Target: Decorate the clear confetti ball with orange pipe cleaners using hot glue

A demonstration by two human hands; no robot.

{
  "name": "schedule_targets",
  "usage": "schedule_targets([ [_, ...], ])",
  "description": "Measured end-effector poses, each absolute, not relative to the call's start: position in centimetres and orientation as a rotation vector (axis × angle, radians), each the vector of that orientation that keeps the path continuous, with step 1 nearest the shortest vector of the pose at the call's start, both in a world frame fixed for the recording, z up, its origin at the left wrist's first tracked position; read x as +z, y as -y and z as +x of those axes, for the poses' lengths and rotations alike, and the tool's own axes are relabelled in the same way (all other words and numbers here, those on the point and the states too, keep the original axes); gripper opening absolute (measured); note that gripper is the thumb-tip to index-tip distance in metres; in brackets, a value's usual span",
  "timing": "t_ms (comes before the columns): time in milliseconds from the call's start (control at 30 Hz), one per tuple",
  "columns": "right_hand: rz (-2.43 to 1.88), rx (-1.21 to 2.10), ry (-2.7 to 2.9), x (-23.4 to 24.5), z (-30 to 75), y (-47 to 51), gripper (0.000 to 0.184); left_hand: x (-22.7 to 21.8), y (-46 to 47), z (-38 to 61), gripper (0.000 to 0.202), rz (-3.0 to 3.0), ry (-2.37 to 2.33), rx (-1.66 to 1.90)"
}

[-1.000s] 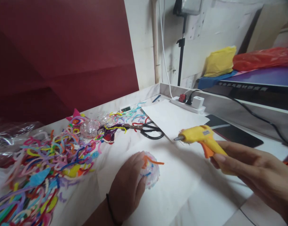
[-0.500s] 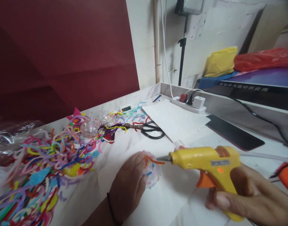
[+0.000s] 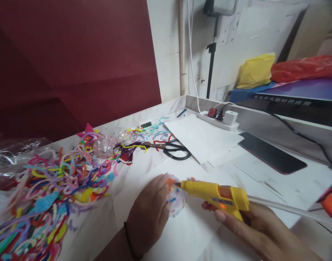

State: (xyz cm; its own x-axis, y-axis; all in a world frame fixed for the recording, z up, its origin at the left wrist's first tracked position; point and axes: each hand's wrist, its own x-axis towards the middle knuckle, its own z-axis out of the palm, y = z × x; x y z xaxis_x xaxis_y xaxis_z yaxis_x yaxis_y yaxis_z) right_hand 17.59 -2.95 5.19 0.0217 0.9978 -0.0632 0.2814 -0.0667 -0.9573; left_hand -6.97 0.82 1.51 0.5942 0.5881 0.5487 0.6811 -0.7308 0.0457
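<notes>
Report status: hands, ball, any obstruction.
Left hand holding decorated ball. Right hand gripping yellow glue gun, nozzle at ball. Scissors beyond, apart from both hands.

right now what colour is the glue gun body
The glue gun body is yellow; see the head view.

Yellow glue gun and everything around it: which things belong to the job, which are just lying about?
On the job:
yellow glue gun, in right hand
clear ball, in left hand
orange strip, against the ball

Seemingly lying about:
scissors
phone-like slab
digital display
</notes>
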Motion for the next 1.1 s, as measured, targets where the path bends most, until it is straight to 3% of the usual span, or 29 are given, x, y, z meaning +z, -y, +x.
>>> schedule_targets([
  [333,-1.373,1.128,1.651,4.5,18.0,2.2,0.036,1.5,-0.9,-6.9,0.041,-2.655,1.090,-0.833],
  [1100,-1.387,1.057,1.752,4.5,17.8,1.8,0.037,1.8,-0.8,-6.9,0.040,-2.663,1.079,-0.809],
])
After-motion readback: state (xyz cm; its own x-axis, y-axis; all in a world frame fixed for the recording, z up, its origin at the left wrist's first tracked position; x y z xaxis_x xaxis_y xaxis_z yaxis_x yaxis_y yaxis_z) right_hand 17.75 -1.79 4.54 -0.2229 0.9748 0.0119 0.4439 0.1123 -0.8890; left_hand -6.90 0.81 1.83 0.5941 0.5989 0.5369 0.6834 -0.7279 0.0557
